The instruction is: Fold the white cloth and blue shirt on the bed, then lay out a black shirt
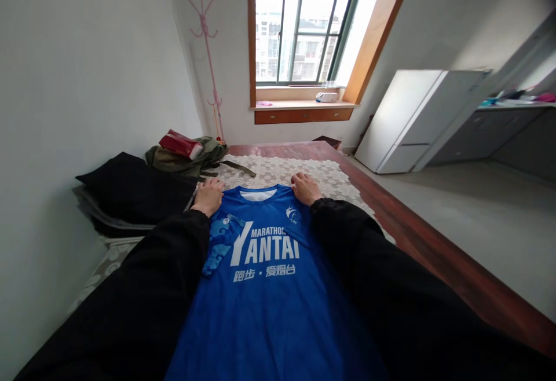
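Observation:
A blue sports shirt [264, 288] with white lettering lies flat, front up, on a lace-covered bed, its collar pointing away from me. My left hand [209, 196] rests on the shirt's left shoulder, fingers curled over the fabric edge. My right hand [306, 188] presses on the right shoulder the same way. Both arms are in black sleeves that cover the shirt's sides. Whether the fingers pinch the cloth or only press on it is unclear.
A black pillow stack [130, 193] and an olive bag [191, 158] with a red packet [180, 143] sit at the far left. The wooden bed frame [434, 248] runs along the right. Beyond are a white cabinet [417, 120], a window sill [302, 106] and a pink coat stand [208, 51].

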`<state>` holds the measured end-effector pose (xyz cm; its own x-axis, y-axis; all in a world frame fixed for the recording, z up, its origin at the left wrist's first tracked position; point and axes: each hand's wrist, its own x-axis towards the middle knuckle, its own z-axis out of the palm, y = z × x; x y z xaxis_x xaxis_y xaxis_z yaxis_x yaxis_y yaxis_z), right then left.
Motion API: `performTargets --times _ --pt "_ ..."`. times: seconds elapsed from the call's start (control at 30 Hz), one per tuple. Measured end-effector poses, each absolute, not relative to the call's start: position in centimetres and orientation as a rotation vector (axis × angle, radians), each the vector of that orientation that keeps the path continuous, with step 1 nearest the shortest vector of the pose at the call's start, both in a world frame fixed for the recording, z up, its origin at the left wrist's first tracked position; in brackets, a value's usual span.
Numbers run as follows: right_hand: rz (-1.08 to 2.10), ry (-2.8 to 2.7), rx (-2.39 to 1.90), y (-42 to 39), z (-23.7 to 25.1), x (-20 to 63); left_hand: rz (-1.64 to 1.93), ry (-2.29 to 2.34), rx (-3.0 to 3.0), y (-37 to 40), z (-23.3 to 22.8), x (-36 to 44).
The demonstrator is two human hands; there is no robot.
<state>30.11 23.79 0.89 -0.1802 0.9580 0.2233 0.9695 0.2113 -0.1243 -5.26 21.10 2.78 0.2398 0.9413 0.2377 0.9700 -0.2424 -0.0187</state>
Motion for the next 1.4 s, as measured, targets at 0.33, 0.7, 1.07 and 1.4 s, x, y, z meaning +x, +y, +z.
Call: performTargets --times 0.33,0.7,1.07,1.4 --pt "0.075 -2.555 -1.691 21.1 -3.6 30.1 -0.278 -1.893 -2.554 17.8 -1.8 -3.8" --pt "0.023 -2.417 -1.779 13.5 -1.4 31.6 -0.299 -2.021 -2.505 9.1 0.3 -5.6" --pt "0.283 -2.438 -2.06 8.3 -1.8 30.6 -0.095 -2.215 -2.437 3.9 0.4 -6.4" --pt "0.175 -2.52 -1.814 11.1 0.5 30.8 -0.237 -2.141 -2.44 6.8 0.5 -4.4"
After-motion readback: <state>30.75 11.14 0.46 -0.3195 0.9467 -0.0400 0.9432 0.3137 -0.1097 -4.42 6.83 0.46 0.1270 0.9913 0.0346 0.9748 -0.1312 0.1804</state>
